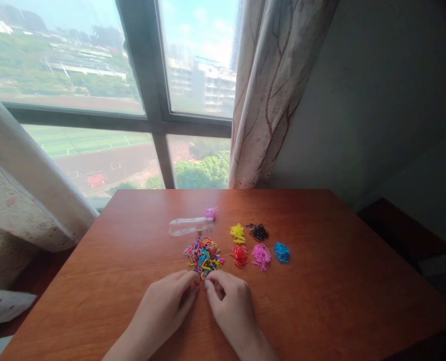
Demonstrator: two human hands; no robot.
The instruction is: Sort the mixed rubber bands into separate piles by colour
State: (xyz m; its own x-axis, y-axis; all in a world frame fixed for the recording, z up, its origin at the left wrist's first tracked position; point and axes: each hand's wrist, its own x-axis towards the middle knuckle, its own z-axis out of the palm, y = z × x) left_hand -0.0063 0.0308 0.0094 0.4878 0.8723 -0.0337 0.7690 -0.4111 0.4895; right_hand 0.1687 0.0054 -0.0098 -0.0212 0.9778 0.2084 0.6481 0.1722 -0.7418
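A mixed pile of small coloured rubber bands [204,254] lies in front of me on the table. At its near edge my left hand [170,296] is closed, thumb and fingers together; whatever is between its fingertips is too small to make out. My right hand [232,301] faces it, pinching a blue rubber band [206,284] between thumb and forefinger. To the right of the pile sit single-colour heaps: yellow bands [238,233], black bands [259,231], red bands [240,255], pink bands [261,256] and blue bands [282,252].
Behind the pile a clear plastic bottle [188,226] lies on its side, with a pink cap [210,214] at its right end. The brown wooden table [320,301] reaches back to a window [155,115], with curtains [268,90] on both sides.
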